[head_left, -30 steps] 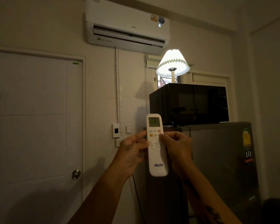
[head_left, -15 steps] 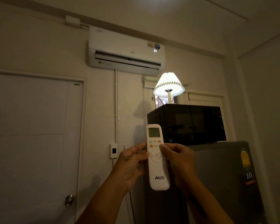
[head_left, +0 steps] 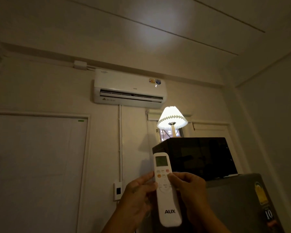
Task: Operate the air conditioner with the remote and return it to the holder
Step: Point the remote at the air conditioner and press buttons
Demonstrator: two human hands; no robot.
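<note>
A white AUX remote point(head_left: 166, 199) with a small lit screen stands upright, pointing up at the wall. My left hand point(head_left: 138, 197) grips its left edge. My right hand point(head_left: 190, 190) holds its right edge, thumb resting on the buttons below the orange one. The white air conditioner point(head_left: 129, 89) hangs high on the wall above the door, its front flap slightly open and a lit digit showing on its right side. No remote holder is visible.
A white door point(head_left: 39, 165) fills the left. A black microwave point(head_left: 196, 157) sits on a grey fridge point(head_left: 242, 204) at right, with a lit pleated lamp point(head_left: 172, 119) on top. A wall switch point(head_left: 118, 190) is beside the door.
The view has tilted upward, so the air conditioner sits lower in frame and more ceiling shows. My right thumb has shifted slightly up the remote's buttons. Both hands keep their hold.
</note>
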